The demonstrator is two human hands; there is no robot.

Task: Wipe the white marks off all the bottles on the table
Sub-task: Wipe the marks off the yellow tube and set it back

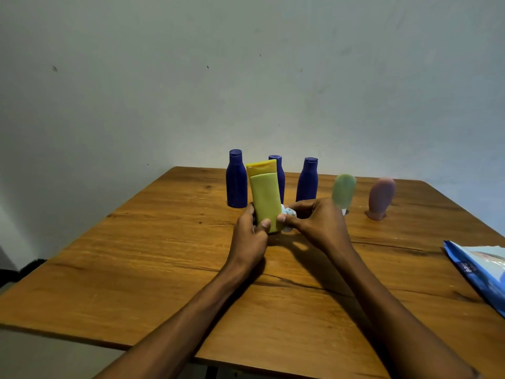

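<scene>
1 head-worn wide-angle view looks forward and down across the tabletop (136,269) toward the wall (164,77).

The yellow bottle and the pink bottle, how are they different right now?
The yellow bottle is held by the left hand with its cap on top; the pink bottle stands untouched on the table, resting on its cap. The yellow one is flat-sided and squared; the pink one is rounded. The right hand presses a wipe to the yellow one only. Both are upright.
</scene>
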